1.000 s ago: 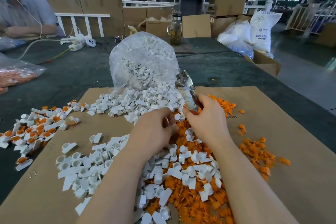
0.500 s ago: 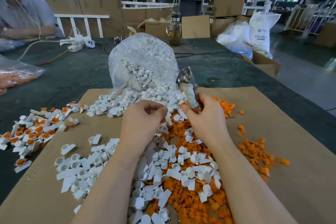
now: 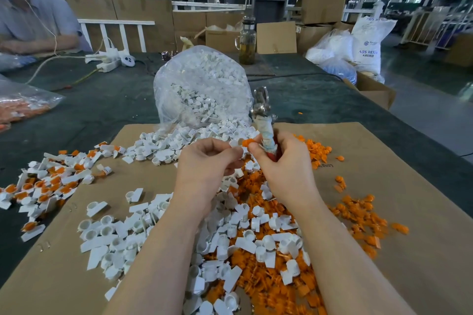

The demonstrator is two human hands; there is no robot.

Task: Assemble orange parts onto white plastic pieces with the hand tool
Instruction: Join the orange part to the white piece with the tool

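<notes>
Both hands had risen off the heap since the earlier frames, when they were down among the loose parts. They met above the cardboard sheet (image 3: 384, 161) on the tabletop (image 3: 102, 105).

The left hand (image 3: 207, 163) had its fingers curled, pinching a small white plastic piece (image 3: 236, 143) at the tips. The right hand (image 3: 286, 163) was wrapped round the taped handle of the hand tool (image 3: 266, 130), whose metal head pointed up and away. Its thumb and forefinger also nipped an orange part (image 3: 247, 142), which touched the white piece.

To do this step well, I judged that the orange part should be seated squarely in the cup of the white piece before the tool was brought to bear. The left fingers should stay at the edge, away from the metal head. A skewed part would likely jam or pop out.

From left to right, a pile of finished pieces (image 3: 43, 184), white with orange centres, lay at the sheet's left edge and spilled onto the tabletop. Loose white pieces (image 3: 115, 233), each a small cup with a flat tab, lay near it. A clear bag of white pieces (image 3: 202, 84) stood behind the hands. Loose orange parts (image 3: 358, 212), small and cap-like, spread to the right.
</notes>
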